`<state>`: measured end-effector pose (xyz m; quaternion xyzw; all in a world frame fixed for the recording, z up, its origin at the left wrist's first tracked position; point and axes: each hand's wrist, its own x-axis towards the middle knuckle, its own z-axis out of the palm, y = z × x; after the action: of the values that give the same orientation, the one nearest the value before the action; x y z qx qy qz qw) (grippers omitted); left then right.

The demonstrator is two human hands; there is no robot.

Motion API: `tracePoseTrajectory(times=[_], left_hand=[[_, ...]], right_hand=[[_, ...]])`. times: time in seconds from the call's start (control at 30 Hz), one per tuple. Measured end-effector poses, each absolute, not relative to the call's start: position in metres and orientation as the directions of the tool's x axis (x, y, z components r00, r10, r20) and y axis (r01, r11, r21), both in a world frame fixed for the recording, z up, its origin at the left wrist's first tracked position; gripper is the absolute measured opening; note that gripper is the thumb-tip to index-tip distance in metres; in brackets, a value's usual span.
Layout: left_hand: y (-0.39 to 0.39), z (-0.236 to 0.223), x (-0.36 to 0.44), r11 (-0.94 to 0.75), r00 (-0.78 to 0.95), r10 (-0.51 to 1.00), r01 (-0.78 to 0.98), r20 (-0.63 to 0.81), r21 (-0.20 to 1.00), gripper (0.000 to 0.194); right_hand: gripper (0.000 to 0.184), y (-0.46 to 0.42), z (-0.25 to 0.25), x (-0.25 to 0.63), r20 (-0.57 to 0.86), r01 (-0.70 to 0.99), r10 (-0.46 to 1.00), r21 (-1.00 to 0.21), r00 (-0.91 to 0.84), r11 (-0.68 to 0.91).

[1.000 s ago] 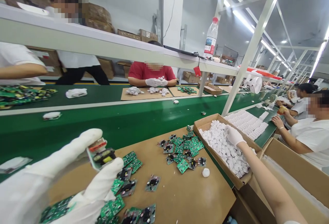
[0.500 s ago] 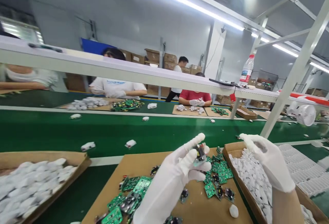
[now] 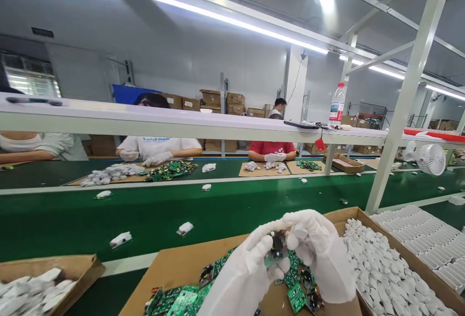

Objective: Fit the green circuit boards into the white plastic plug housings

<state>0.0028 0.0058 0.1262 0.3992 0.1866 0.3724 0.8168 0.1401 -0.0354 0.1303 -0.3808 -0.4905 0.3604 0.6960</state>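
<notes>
Our right hand (image 3: 321,250) has swung in from the box (image 3: 345,215) to meet our left hand (image 3: 252,260). Green belt (image 3: 236,214) runs across, cardboard (image 3: 181,267) nearer us, box on the right. Left hand's pinching a board (image 3: 276,253) above the cardboard; right hand's curled beside it, can't tell what's inside.

A red-capped bottle (image 3: 337,106) stands on the long shelf (image 3: 181,129) between two and three o'clock; a red tag (image 3: 320,144) hangs at three, with a white fan (image 3: 430,159) farther out. A blue panel (image 3: 125,94) shows toward ten, and a lit tube (image 3: 236,22) shines at twelve.
</notes>
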Motion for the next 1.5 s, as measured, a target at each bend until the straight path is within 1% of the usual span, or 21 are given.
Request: tracePoseTrajectory(times=[0.07,0.1,0.2,0.27,0.37,0.5,0.57,0.67,0.73,0.8,0.87,1.0,1.1,1.2,1.27,1.33,1.4,1.5], left_hand=[[0.007,0.126,0.007,0.363,0.633,0.774,-0.479,0.028,0.799,0.047],[0.007,0.126,0.008,0.309,0.600,0.799,-0.476,0.047,0.824,0.049],[0.009,0.128,0.005,0.083,0.454,0.885,-0.373,0.104,0.924,0.046],[0.008,0.128,0.002,-0.045,0.346,0.926,-0.303,0.154,0.952,0.039],[0.004,0.126,-0.002,-0.155,0.238,0.945,-0.280,0.225,0.947,0.034],[-0.005,0.125,-0.004,-0.223,0.200,0.944,-0.205,0.263,0.953,0.041],[-0.010,0.127,-0.005,-0.317,0.190,0.920,-0.154,0.342,0.936,0.036],[-0.015,0.127,-0.005,-0.480,0.235,0.837,-0.114,0.493,0.870,0.021],[-0.016,0.125,-0.004,-0.595,0.271,0.755,-0.095,0.596,0.798,0.021],[-0.016,0.123,-0.002,-0.701,0.273,0.669,-0.077,0.691,0.709,0.022],[-0.014,0.122,0.000,-0.780,0.242,0.599,-0.037,0.763,0.624,0.022],[-0.011,0.123,0.001,-0.869,0.141,0.491,0.007,0.860,0.495,0.020],[-0.011,0.124,0.000,-0.889,0.112,0.458,0.051,0.882,0.455,0.020],[-0.011,0.123,-0.002,-0.884,0.180,0.458,0.200,0.871,0.423,0.023],[-0.010,0.121,-0.002,-0.882,0.233,0.426,0.321,0.874,0.344,0.023],[-0.009,0.117,-0.001,-0.878,0.278,0.368,0.417,0.887,0.234,0.022],[-0.007,0.113,0.000,-0.876,0.332,0.319,0.461,0.888,0.142,0.019],[-0.004,0.109,0.000,-0.886,0.427,0.296,0.457,0.854,0.079,0.015]], right_hand=[[0.045,-0.032,0.131,0.137,0.376,-0.147,0.889,-0.895,0.262,0.422],[0.044,-0.032,0.131,0.136,0.363,-0.143,0.892,-0.901,0.268,0.409],[0.039,-0.032,0.132,0.133,0.373,-0.068,0.874,-0.909,0.312,0.412],[0.037,-0.033,0.132,0.128,0.416,-0.009,0.846,-0.896,0.332,0.444],[0.038,-0.035,0.132,0.120,0.470,0.001,0.823,-0.869,0.318,0.495],[0.044,-0.033,0.128,0.118,0.487,-0.058,0.837,-0.855,0.251,0.515],[0.049,-0.030,0.124,0.122,0.470,-0.084,0.860,-0.866,0.198,0.492],[0.052,-0.023,0.120,0.126,0.410,-0.139,0.899,-0.892,0.152,0.430],[0.052,-0.020,0.119,0.126,0.394,-0.175,0.908,-0.893,0.145,0.416],[0.055,-0.019,0.119,0.124,0.397,-0.194,0.907,-0.887,0.142,0.419],[0.056,-0.020,0.119,0.122,0.388,-0.182,0.912,-0.895,0.131,0.406],[0.050,-0.023,0.119,0.119,0.376,-0.098,0.919,-0.917,0.121,0.388],[0.051,-0.024,0.122,0.116,0.376,-0.058,0.918,-0.921,0.124,0.385],[0.052,-0.024,0.125,0.114,0.385,-0.021,0.901,-0.918,0.198,0.397],[0.049,-0.025,0.126,0.113,0.408,0.029,0.869,-0.908,0.280,0.418],[0.046,-0.026,0.127,0.113,0.419,0.080,0.827,-0.903,0.375,0.422],[0.048,-0.028,0.127,0.114,0.403,0.119,0.787,-0.911,0.467,0.396],[0.053,-0.030,0.125,0.116,0.399,0.176,0.728,-0.914,0.558,0.366]])
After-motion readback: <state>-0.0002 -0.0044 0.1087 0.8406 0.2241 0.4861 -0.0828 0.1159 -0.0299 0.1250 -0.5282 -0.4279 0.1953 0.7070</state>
